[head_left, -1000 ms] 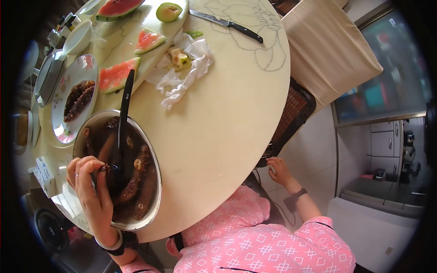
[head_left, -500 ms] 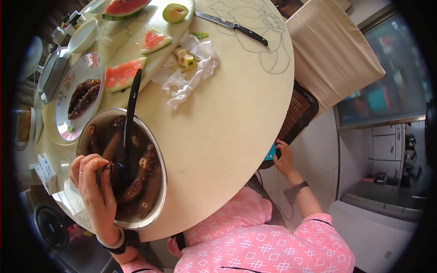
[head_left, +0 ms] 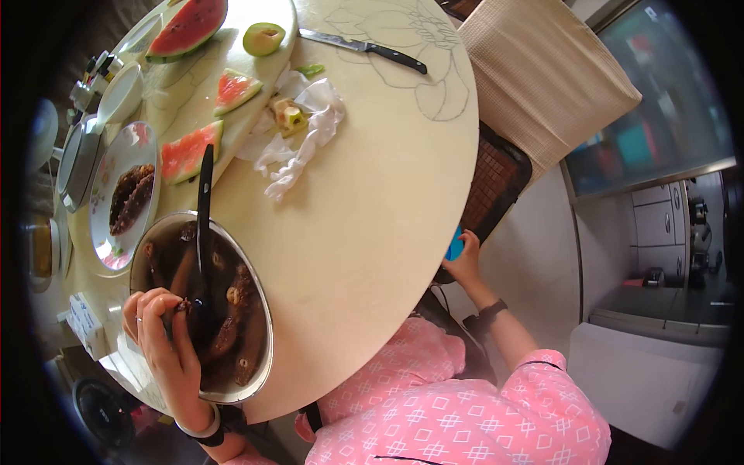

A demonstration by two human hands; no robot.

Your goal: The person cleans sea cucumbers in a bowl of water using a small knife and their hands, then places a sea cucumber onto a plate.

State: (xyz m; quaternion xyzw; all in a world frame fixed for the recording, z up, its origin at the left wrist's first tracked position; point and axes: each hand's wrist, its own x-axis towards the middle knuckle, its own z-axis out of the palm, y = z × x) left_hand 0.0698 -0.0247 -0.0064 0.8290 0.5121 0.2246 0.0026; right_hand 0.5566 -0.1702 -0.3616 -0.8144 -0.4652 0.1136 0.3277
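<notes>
My left hand (head_left: pixel 164 345) is over a metal bowl (head_left: pixel 267 314), its thumb and fingertips pinching a small dark sea cucumber (head_left: pixel 183 305). Dark liquid fills the bowl, with several brown sea cucumbers (head_left: pixel 226 333) in it. A black long-handled utensil (head_left: pixel 204 213) stands in the liquid and leans on the far rim; its lower end is submerged. Low at the table's right edge, my right hand (head_left: pixel 467 263) is closed around the side of a phone (head_left: pixel 455 245) with a lit blue screen. The table hides part of the phone.
A floral plate (head_left: pixel 105 213) with dark sea cucumbers lies beyond the bowl. Watermelon pieces (head_left: pixel 190 153), a cut green fruit (head_left: pixel 263 39), crumpled tissue (head_left: pixel 310 128) and a knife (head_left: pixel 387 54) lie farther back. A tissue pack (head_left: pixel 85 325) sits at the left. A cloth-covered chair (head_left: pixel 550 77) stands right.
The view has shifted, so the tabletop things appear farther left and the bowl lower. My left hand keeps its pinch over the bowl, and my right hand stays at the phone.
</notes>
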